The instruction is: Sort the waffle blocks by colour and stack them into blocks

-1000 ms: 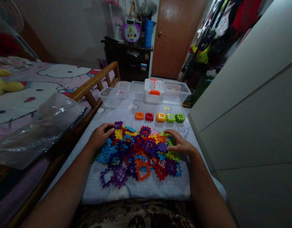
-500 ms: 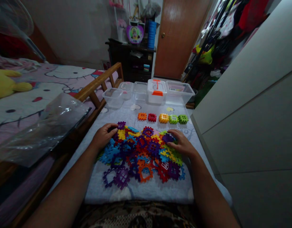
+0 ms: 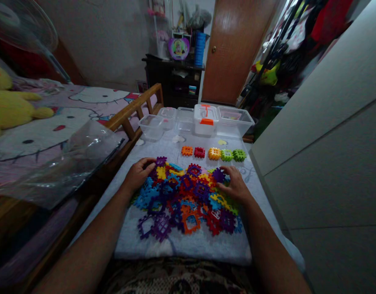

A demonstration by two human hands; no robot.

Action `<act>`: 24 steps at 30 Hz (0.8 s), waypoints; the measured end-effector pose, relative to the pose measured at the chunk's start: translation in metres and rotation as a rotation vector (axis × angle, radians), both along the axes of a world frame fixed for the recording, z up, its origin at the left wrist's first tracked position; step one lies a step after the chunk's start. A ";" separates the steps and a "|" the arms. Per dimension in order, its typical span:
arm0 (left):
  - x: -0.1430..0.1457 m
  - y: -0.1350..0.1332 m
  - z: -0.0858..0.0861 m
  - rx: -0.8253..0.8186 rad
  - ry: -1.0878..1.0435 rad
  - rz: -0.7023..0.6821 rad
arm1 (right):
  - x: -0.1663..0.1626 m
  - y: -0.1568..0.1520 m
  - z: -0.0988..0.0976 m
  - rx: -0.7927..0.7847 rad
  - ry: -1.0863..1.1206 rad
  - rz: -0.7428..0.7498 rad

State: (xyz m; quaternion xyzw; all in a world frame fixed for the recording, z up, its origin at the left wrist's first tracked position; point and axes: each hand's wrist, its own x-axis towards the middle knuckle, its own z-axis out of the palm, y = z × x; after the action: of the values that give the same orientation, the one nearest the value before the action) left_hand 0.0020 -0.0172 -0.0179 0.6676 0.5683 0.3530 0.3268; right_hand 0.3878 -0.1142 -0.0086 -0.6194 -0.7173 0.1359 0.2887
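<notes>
A heap of colourful plastic interlocking building pieces, with toothed edges and some with window cutouts, lies on the light blue cloth. My left hand rests at the heap's left edge, its fingers curved and apart, fingertips close to a purple piece. At the right side, my right hand has a dark purple piece between thumb and fingers. Beyond the heap stand a row of joined blocks: orange, red, yellow, light green and dark green.
Clear plastic bins and a lidded box with orange latches line the far end of the cloth. A wooden bed rail and a clear plastic bag are on the left. White cabinet panels rise on the right.
The whole view has shifted slightly to the left, so everything appears a little further right. The dark purple piece at my right hand has tilted up slightly; my left hand keeps its place.
</notes>
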 end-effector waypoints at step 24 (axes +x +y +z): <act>0.063 -0.072 0.083 0.516 0.264 -0.558 | -0.004 0.005 -0.008 0.039 -0.080 0.018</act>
State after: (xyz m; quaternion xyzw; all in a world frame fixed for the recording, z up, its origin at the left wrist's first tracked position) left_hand 0.0652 -0.0896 0.0654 0.8959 0.2952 0.2929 0.1560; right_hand 0.3843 -0.1094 -0.0169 -0.6120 -0.7364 0.0996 0.2706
